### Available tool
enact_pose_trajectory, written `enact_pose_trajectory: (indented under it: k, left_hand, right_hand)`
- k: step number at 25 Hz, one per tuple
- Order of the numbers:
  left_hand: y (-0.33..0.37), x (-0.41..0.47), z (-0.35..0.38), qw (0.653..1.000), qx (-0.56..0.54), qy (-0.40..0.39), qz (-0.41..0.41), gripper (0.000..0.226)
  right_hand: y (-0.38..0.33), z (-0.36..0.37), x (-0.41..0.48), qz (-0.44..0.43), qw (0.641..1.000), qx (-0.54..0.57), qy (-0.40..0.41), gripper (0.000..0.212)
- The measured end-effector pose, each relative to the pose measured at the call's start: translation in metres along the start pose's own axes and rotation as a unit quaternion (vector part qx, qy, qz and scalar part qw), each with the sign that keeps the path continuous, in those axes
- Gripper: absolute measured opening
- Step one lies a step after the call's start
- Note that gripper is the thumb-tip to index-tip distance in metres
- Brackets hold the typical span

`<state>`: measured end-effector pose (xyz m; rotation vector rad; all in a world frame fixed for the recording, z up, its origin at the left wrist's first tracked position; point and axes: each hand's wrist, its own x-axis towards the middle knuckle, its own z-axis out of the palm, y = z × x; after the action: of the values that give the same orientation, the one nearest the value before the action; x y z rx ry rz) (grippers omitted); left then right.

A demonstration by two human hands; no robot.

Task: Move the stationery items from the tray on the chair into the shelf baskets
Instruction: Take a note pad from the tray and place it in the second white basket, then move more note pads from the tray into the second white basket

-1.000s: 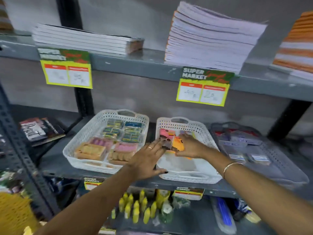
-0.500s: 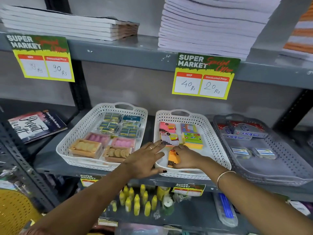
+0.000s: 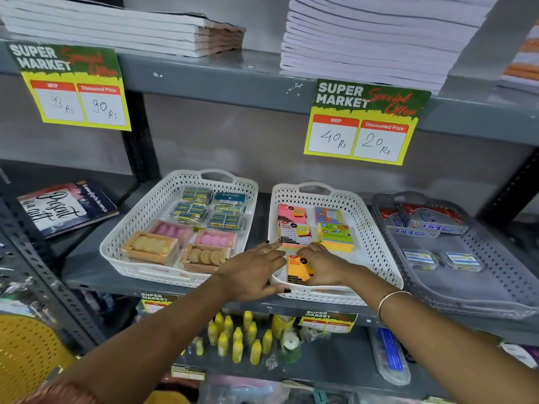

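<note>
Grey metal shelving (image 3: 204, 83) fills the view, with stacked notebooks (image 3: 370, 39) on the top shelf and two yellow price cards (image 3: 364, 123) clipped to its edge. On the middle shelf three baskets stand side by side. In the left white basket (image 3: 140, 228) lie green-wrapped packs at the back and pink and tan boxed pieces at the front. Next to it, the middle white basket (image 3: 370, 228) carries four sticky-note pads in two rows at the back, and its front part is mostly bare. At the right, the grey basket (image 3: 481, 287) has long wrapped packs and two small boxes, with much bare floor. The tray and chair are not clearly in view, so what remains to be moved cannot be told; judging by the room left in the baskets, the work looks partly done.

Both hands are at the front of the middle basket. The left hand (image 3: 250, 272) lies flat and spread over the near left rim, gripping nothing, its fingertips close to the orange pad (image 3: 297, 268). The right hand (image 3: 323, 265) is curled with its fingers against the pad's right edge, seemingly setting it in place rather than clasping it.

The orange pad is a small block with a black label, lying flat on the basket floor just in front of the pink-edged pad (image 3: 294, 233), starting a third row.
</note>
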<state>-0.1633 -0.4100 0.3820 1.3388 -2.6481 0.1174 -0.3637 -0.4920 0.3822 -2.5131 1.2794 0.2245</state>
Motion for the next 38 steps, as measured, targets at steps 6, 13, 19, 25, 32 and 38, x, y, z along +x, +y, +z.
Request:
enact_pose_trajectory:
  k: [6,13,19,25,32,38]
  left_hand:
    - [0.002,-0.002,-0.002,1.000,0.003,0.005,0.004,0.086]
    - [0.000,-0.001,-0.002,1.000,0.023,0.018,0.002,0.084]
    - [-0.025,-0.053,-0.028,0.984,0.027,0.139,-0.104,0.071]
    - [-0.045,-0.218,-0.019,0.919,-0.004,0.200,-0.339,0.068]
    - [0.015,-0.418,0.079,0.829,0.002,0.078,-0.554,0.070]
    - [0.103,-0.531,0.185,0.795,-0.072,-0.069,-0.599,0.078]
  right_hand:
    - [0.001,0.002,0.001,-0.010,1.000,0.006,0.004,0.078]
    - [-0.004,-0.027,-0.003,0.013,0.990,0.080,0.114,0.066]
    - [-0.053,-0.070,0.013,-0.057,0.942,0.145,0.297,0.037]
    - [-0.193,-0.053,0.025,-0.245,0.897,0.208,0.304,0.038]
    - [-0.345,0.094,0.049,-0.426,0.888,0.131,0.114,0.044]
    - [-0.426,0.274,0.068,-0.488,0.871,0.001,-0.058,0.045]
